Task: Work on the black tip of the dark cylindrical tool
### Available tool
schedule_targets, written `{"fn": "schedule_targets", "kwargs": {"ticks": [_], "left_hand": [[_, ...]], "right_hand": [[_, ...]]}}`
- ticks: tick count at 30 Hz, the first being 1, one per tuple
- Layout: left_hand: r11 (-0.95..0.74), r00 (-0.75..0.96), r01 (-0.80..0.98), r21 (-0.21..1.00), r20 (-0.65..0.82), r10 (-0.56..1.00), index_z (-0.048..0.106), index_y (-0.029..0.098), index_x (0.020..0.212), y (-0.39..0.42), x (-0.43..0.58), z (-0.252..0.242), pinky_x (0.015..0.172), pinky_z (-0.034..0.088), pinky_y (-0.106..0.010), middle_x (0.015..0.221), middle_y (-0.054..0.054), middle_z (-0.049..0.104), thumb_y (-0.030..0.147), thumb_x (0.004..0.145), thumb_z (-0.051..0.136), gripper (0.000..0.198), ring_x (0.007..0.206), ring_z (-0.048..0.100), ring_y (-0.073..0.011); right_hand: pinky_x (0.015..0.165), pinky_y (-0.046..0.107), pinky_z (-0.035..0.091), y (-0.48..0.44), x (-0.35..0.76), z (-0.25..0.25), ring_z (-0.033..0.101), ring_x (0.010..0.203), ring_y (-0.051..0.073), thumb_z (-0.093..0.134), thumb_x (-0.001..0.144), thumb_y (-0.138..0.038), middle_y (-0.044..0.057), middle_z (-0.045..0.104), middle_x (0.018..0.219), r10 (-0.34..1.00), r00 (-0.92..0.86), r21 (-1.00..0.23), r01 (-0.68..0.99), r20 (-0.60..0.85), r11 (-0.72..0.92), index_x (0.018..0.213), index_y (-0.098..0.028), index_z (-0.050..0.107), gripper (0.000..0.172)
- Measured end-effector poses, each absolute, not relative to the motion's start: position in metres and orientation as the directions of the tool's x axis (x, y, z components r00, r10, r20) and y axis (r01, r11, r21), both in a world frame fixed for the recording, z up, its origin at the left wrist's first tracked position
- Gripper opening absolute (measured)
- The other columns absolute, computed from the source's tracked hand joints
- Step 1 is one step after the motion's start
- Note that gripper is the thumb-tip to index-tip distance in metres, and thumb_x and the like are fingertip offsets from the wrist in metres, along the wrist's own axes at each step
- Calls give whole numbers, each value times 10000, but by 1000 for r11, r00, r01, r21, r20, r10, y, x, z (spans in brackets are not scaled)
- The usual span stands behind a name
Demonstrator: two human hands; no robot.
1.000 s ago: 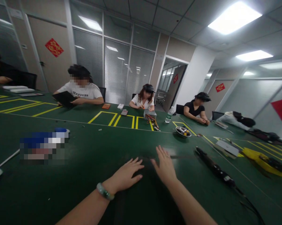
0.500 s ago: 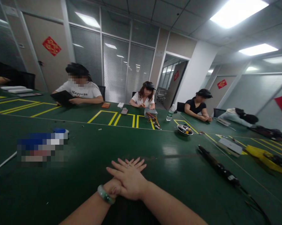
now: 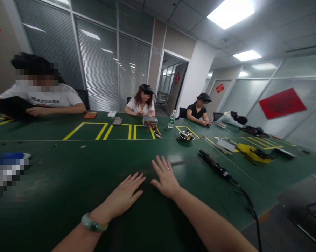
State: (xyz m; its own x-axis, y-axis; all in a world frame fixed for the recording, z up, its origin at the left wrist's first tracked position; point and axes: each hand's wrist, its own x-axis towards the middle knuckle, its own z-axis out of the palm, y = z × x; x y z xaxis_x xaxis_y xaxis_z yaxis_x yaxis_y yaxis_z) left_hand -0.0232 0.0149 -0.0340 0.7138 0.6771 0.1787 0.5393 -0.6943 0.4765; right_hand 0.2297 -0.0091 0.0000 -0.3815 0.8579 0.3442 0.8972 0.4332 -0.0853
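On table (image 3: 68,182), left hand (image 3: 122,197), right hand (image 3: 166,179) lie flat.

my green table (image 3: 68,182), taped with yellow lines (image 3: 80,129), bears my left hand (image 3: 123,196) and right hand (image 3: 166,178) laid flat, a black corded tool (image 3: 215,167), a metal bowl (image 3: 186,135), a water bottle (image 3: 171,119), a yellow tray (image 3: 252,153).

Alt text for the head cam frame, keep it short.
The person's left hand and right hand lie flat, open and empty, side by side on a green table, a green bracelet on the left wrist. A black corded tool lies to their right; other people sit along the far side.
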Motion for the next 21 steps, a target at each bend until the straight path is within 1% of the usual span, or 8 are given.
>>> {"fn": "schedule_targets", "kwargs": {"ticks": [3,6,8,10,12,14,17,21], "left_hand": [[-684,729,535,496,138,671,266,367,1478,14,-26,-28,1184,143,-489,1557,30,237,531,960,378,555,1442,195,-240],[-670,722,548,501,123,681,233,392,1481,10,-26,-23,1189,138,-490,1560,50,216,543,963,369,556,1447,175,-236],[-664,719,551,505,117,685,228,405,1479,9,-27,-22,1193,144,-483,1558,60,214,543,963,370,552,1446,178,-231],[-666,716,541,514,134,686,237,403,1477,8,-27,-20,1195,160,-465,1554,56,226,532,962,385,551,1441,199,-226],[-666,709,533,522,153,688,247,400,1476,7,-28,-18,1196,173,-450,1550,52,239,523,959,404,554,1436,216,-223],[-657,703,533,533,153,695,252,402,1474,6,-28,-16,1196,180,-447,1549,54,244,523,956,414,556,1435,222,-224],[-631,697,548,549,117,707,247,409,1475,5,-27,-13,1196,166,-466,1555,59,232,534,956,403,556,1439,212,-231],[-622,703,554,553,88,705,235,389,1485,6,-25,-14,1196,130,-489,1564,44,219,544,959,389,569,1448,183,-240]], "right_hand": [[1145,529,66,-12,324,-5,6,1437,303,394,959,-424,122,77,1575,890,52,-51,998,453,-33,1522,-148,150,673],[1119,569,77,-35,423,-17,32,1421,374,365,929,-458,221,125,1541,696,454,-71,861,557,-504,1490,-42,210,716],[1097,589,123,-54,483,-32,113,1403,404,355,895,-542,263,219,1494,552,590,-118,739,589,-664,1466,-43,273,763],[1045,615,211,-68,534,-47,248,1354,424,336,860,-622,267,322,1436,473,684,-191,659,555,-728,1464,-102,303,798],[935,647,314,-76,571,-57,380,1249,474,367,796,-702,274,418,1355,482,763,-253,614,431,-748,1435,-160,371,838],[855,656,355,-79,593,-61,455,1154,499,403,741,-749,259,490,1279,524,785,-278,612,331,-741,1395,-221,430,841],[834,650,359,-75,606,-58,481,1124,493,423,705,-784,225,534,1235,565,769,-282,637,300,-717,1354,-296,459,813],[773,642,378,-69,614,-53,493,1100,505,425,673,-811,217,542,1241,562,791,-275,611,240,-742,1274,-319,533,784]]}}
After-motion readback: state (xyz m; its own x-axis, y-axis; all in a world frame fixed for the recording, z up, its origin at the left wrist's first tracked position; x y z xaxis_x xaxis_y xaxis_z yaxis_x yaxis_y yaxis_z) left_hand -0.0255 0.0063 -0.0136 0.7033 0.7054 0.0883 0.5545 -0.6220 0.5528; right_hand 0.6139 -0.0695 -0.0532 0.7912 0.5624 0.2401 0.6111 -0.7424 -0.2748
